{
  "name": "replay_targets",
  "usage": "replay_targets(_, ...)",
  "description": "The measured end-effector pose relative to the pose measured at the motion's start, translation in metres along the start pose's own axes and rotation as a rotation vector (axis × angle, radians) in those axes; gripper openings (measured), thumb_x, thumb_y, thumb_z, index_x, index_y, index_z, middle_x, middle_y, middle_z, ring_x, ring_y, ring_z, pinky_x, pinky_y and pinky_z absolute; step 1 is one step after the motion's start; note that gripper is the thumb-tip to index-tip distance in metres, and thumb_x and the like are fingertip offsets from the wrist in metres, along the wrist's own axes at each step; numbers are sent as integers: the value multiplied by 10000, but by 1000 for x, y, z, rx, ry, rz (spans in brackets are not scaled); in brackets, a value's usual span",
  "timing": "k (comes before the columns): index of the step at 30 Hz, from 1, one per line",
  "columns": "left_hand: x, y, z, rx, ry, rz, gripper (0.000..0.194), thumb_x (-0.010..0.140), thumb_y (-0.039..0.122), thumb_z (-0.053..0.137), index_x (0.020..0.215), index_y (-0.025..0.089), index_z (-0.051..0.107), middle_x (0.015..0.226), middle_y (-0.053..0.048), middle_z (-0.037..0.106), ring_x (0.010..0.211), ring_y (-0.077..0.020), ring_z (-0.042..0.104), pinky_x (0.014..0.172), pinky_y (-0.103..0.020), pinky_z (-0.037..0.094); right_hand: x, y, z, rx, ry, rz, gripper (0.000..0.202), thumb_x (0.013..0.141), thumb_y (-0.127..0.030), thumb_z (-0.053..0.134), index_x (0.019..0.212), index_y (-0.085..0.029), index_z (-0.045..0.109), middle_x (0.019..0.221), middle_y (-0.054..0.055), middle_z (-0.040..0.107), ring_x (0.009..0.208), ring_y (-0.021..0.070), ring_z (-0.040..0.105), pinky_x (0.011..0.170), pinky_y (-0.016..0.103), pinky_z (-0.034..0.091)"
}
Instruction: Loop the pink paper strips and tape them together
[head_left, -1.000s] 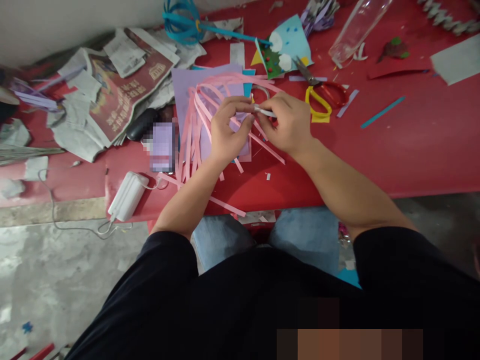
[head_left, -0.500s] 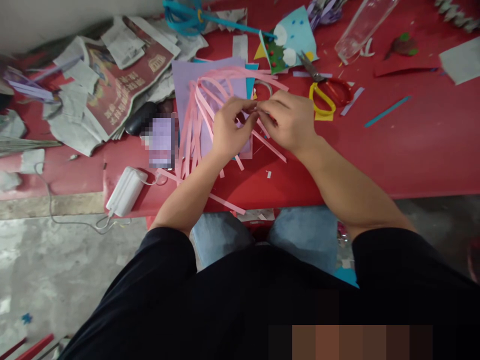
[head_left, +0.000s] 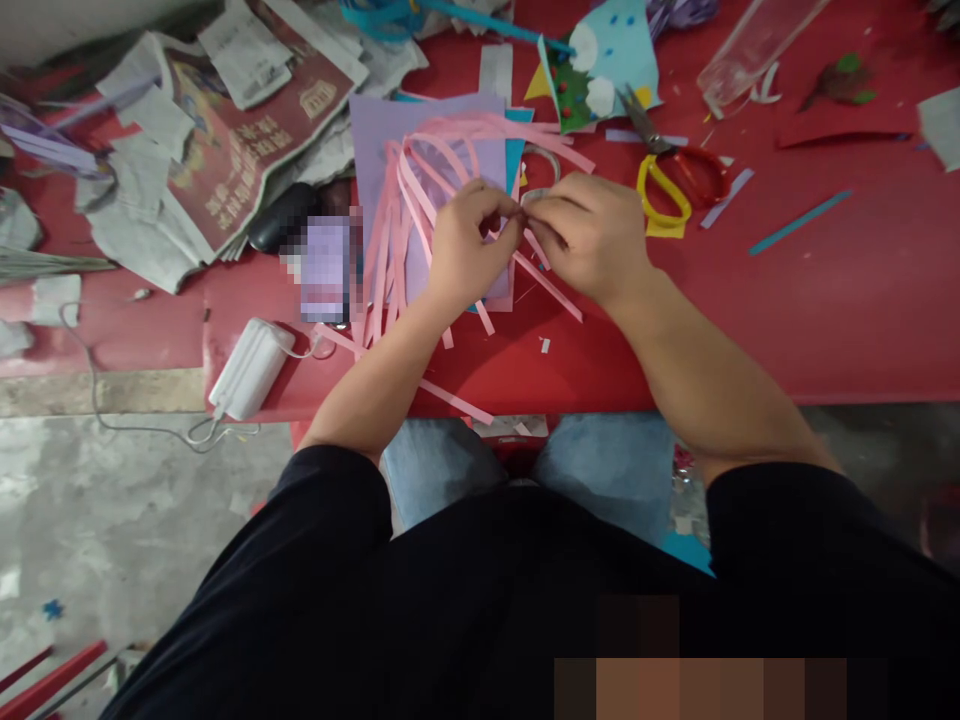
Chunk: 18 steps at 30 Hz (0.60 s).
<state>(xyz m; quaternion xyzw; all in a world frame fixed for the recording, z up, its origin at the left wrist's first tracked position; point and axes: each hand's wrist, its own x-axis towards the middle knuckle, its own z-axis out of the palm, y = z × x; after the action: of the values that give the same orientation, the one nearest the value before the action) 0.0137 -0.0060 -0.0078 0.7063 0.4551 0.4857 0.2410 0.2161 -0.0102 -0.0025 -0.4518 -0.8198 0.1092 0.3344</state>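
My left hand (head_left: pixel 474 245) and my right hand (head_left: pixel 589 235) meet fingertip to fingertip over the red table, both in a pinch. Whatever lies between the fingertips is too small and hidden to make out. Beneath and left of them, a bunch of pink paper strips (head_left: pixel 409 190) spreads over purple paper (head_left: pixel 371 135) and blue sheets (head_left: pixel 517 128). A roll of tape (head_left: pixel 546 158) lies just behind my fingers. Right of my right hand are scissors (head_left: pixel 664 175) with one yellow and one red handle.
Crumpled newspaper (head_left: pixel 225 160) covers the back left. A phone (head_left: pixel 325 270), black mouse-like object (head_left: pixel 285 215) and white power bank (head_left: pixel 251 368) with a cable lie left. A light-blue decorated card (head_left: pixel 619 50), clear plastic bottle (head_left: pixel 750 60) and blue strip (head_left: pixel 801 222) lie right.
The view has shifted slightly, so the table things appear a little further right and higher at the back. My hands stay pinched together over the same spot.
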Motion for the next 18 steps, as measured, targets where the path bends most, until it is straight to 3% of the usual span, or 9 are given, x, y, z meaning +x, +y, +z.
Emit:
replay_targets(7,-1,5,1,-160,36,-6,187,944,201,747,773,245,684,788,4,620,722,-132,614,743,-336,523,-4,-5,5,86,79,-3,539,1099,-663,390,1256,-305,762,1172,94,742,1169,291,705,1043,514,596)
replay_targets(14,-1,7,4,-293,34,-22,349,1020,524,693,808,247,696,786,6,633,765,-137,671,756,-333,557,-7,-8,10,165,175,11,564,1089,-686,406,1283,-286,753,1155,114,727,1162,301,721,1051,533,594)
replay_targets(18,-1,8,7,-432,11,-93,401,997,575,709,791,232,687,703,14,598,683,-114,621,709,-309,540,-9,-8,11,147,183,57,576,1086,-698,395,1285,-291,750,1164,114,738,1154,294,727,1057,518,602)
